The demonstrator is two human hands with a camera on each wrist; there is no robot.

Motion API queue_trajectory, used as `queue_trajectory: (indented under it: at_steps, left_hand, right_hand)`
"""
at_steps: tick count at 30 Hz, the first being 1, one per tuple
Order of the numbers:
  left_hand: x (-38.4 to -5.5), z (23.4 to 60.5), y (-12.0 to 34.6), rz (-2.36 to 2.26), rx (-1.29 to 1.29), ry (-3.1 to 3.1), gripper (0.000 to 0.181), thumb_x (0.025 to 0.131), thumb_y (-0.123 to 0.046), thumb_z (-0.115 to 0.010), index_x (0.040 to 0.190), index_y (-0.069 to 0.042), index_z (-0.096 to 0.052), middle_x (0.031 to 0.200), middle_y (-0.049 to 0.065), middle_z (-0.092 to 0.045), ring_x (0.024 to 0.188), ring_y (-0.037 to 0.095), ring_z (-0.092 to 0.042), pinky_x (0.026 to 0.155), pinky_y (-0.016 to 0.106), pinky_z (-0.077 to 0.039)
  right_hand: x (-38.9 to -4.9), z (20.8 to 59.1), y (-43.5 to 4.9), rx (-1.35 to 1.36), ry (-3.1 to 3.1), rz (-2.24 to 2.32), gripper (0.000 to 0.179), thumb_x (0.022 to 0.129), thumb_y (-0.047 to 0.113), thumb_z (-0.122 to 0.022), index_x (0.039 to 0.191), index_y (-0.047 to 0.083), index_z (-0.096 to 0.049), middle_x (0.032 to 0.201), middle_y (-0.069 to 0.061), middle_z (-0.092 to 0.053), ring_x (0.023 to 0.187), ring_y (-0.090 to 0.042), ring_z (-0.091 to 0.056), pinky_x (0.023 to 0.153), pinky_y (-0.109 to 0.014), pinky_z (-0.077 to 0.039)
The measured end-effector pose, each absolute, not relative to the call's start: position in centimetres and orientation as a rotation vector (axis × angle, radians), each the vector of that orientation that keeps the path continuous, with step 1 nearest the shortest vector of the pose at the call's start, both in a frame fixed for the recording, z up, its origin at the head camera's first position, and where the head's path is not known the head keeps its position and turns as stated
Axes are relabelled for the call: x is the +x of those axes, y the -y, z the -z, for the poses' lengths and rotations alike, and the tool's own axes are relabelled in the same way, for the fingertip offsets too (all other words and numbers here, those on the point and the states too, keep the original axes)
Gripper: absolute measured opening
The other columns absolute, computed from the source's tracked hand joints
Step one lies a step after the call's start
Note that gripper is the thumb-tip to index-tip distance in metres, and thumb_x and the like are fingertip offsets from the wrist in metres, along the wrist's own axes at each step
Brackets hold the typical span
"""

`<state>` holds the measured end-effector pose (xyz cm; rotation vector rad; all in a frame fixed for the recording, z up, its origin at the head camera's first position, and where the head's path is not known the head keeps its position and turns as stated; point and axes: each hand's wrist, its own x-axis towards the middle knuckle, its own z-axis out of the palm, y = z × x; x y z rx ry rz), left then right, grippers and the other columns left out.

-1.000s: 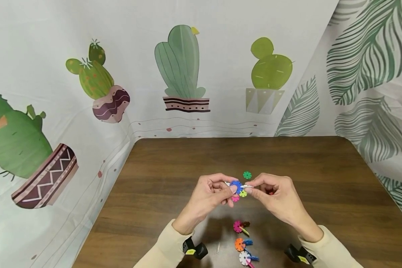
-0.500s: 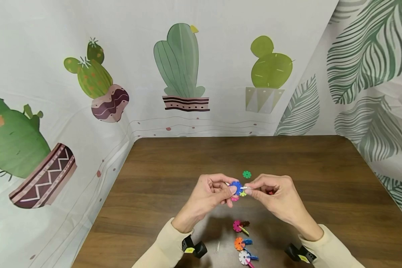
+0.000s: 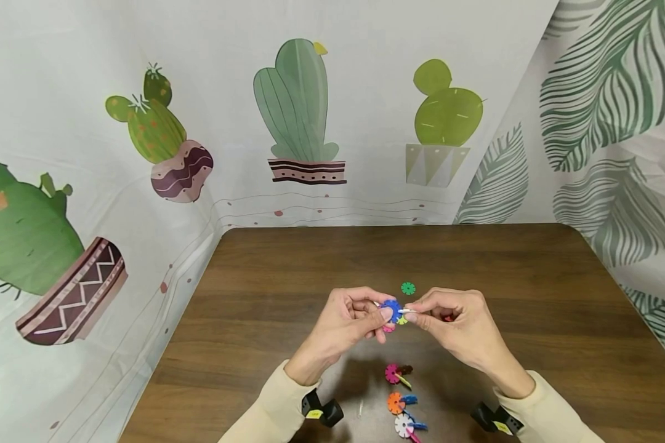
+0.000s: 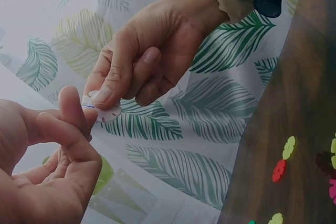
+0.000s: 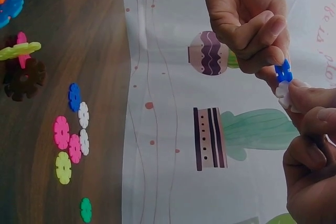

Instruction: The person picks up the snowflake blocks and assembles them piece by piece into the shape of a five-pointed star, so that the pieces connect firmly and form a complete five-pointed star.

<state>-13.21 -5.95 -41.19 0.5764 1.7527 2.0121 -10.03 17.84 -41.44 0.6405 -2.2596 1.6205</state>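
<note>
Above the table, my left hand (image 3: 348, 317) pinches a blue notched plastic disc (image 3: 390, 306) between thumb and fingers. My right hand (image 3: 459, 319) holds a white notched disc (image 5: 283, 96) by its edge. Edge to edge, the white disc meets the blue disc (image 5: 284, 70) in the right wrist view, set at an angle to it. Whether their slots are fully engaged I cannot tell. Fingers cover much of both pieces, and in the left wrist view the left hand (image 4: 55, 153) hides nearly all of the blue one.
Below the hands lie three joined disc clusters: magenta (image 3: 392, 373), orange (image 3: 396, 403) and white (image 3: 404, 425). Loose discs lie beyond, among them green (image 3: 408, 288), pink (image 5: 61, 132), blue (image 5: 74, 97), yellow-green (image 5: 63, 168) and red (image 4: 279, 170). A printed cloth (image 3: 366, 206) hangs behind the table (image 3: 288, 258).
Hardly anything differs: both hands keep their grip on the blue and white discs, and the two pieces stay together in the same place.
</note>
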Motion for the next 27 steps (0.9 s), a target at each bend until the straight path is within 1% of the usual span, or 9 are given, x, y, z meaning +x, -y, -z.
queue_trajectory:
  at_steps: [3, 8, 13, 16, 23, 24, 27]
  left_hand:
    - [-13.19, 41.20, 5.91, -2.014, 0.573, -1.747, 0.034, 0.101, -0.009, -0.074, 0.125, 0.014, -0.069, 0.082, -0.007, -0.080, 0.060, 0.002, -0.071, 0.064, 0.018, -0.062]
    - [-13.15, 41.21, 5.81, -2.012, 0.582, -1.760, 0.033, 0.101, -0.008, -0.074, 0.125, 0.014, -0.069, 0.081, -0.008, -0.079, 0.060, 0.002, -0.070, 0.063, 0.017, -0.061]
    - [-13.07, 41.16, 5.65, -2.020, 0.584, -1.758, 0.032, 0.101, -0.005, -0.073, 0.124, 0.016, -0.068, 0.081, -0.008, -0.079, 0.059, 0.002, -0.070, 0.061, 0.017, -0.060]
    - [-13.03, 41.10, 5.61, -2.022, 0.581, -1.751, 0.032, 0.101, -0.006, -0.073, 0.124, 0.016, -0.068, 0.081, -0.008, -0.079, 0.059, 0.002, -0.069, 0.062, 0.017, -0.061]
    - [-12.94, 40.95, 5.62, -2.027, 0.588, -1.732, 0.033, 0.101, -0.006, -0.073, 0.125, 0.017, -0.067, 0.081, -0.008, -0.079, 0.060, 0.002, -0.070, 0.064, 0.018, -0.062]
    - [-12.93, 40.93, 5.62, -2.028, 0.588, -1.735, 0.033, 0.101, -0.006, -0.073, 0.125, 0.016, -0.067, 0.082, -0.006, -0.079, 0.060, 0.002, -0.070, 0.063, 0.018, -0.062]
    - [-12.88, 40.96, 5.58, -2.035, 0.592, -1.741, 0.031, 0.101, -0.006, -0.073, 0.124, 0.015, -0.069, 0.087, 0.024, -0.078, 0.059, 0.002, -0.070, 0.062, 0.018, -0.061]
  right_hand:
    - [-9.99, 41.43, -17.86, 0.640, 2.258, -1.624, 0.030, 0.081, -0.005, -0.089, 0.094, 0.023, -0.085, 0.084, 0.008, -0.080, 0.048, -0.001, -0.040, 0.040, -0.018, -0.031]
    - [-9.99, 41.49, -17.87, 0.654, 2.249, -1.619, 0.025, 0.081, -0.006, -0.089, 0.092, 0.016, -0.085, 0.083, 0.007, -0.080, 0.048, -0.002, -0.040, 0.040, -0.018, -0.031]
    - [-9.95, 41.50, -17.89, 0.645, 2.250, -1.611, 0.022, 0.081, -0.005, -0.089, 0.091, 0.014, -0.085, 0.081, 0.007, -0.079, 0.048, -0.001, -0.040, 0.040, -0.018, -0.031]
    - [-9.90, 41.43, -17.92, 0.634, 2.255, -1.610, 0.021, 0.081, -0.004, -0.090, 0.092, 0.013, -0.085, 0.082, 0.008, -0.079, 0.049, -0.001, -0.041, 0.040, -0.018, -0.031]
    - [-9.79, 41.30, -17.95, 0.630, 2.260, -1.596, 0.024, 0.081, -0.004, -0.090, 0.092, 0.017, -0.086, 0.081, 0.010, -0.079, 0.049, 0.000, -0.041, 0.040, -0.019, -0.031]
    - [-9.78, 41.28, -17.95, 0.628, 2.260, -1.593, 0.023, 0.081, -0.004, -0.090, 0.091, 0.016, -0.086, 0.081, 0.010, -0.079, 0.049, 0.000, -0.041, 0.040, -0.019, -0.031]
    - [-9.75, 41.25, -17.93, 0.623, 2.262, -1.590, 0.022, 0.081, -0.003, -0.090, 0.091, 0.016, -0.086, 0.080, 0.009, -0.079, 0.050, 0.001, -0.041, 0.040, -0.019, -0.031]
